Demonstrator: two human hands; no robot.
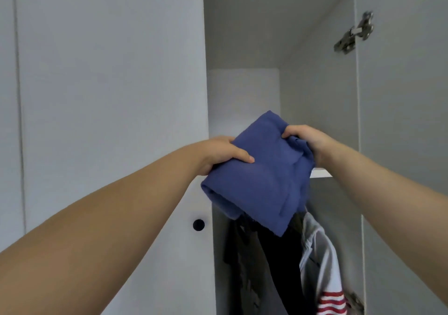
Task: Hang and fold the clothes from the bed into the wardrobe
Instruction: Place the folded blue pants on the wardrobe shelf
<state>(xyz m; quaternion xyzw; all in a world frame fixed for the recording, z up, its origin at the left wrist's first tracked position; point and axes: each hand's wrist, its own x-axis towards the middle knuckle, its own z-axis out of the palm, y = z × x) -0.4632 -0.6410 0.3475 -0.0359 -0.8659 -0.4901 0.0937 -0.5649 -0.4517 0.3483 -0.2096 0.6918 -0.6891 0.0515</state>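
on my far left is the closed wardrobe door [109, 96], with its dark round knob [198, 224] low near its edge. next comes my left hand [223, 153], clamped on the near left edge of the folded blue garment [261, 181], thumb on top; the fingers underneath i cannot see. the garment is in the air in front of the open compartment. its far end is raised above the shelf [320, 173] and its near corner sags down in front of the hanging clothes [274, 278] below. my right hand [305, 140] is gripping the upper right side, and the cloth is bunched a little under that grip.

to do this well, i think i should lift the sagging end until the bundle is level, so the fold does not fall open. then i would slide it in far edge first, flat on the board. the loose lower corner could catch on the shelf's front lip, so i want it tucked up first. i would let go only once the shelf bears the weight, then smooth the bunched side. further right the open door [400, 121] and its hinge [354, 33] stand close to my right arm, so that elbow needs care.
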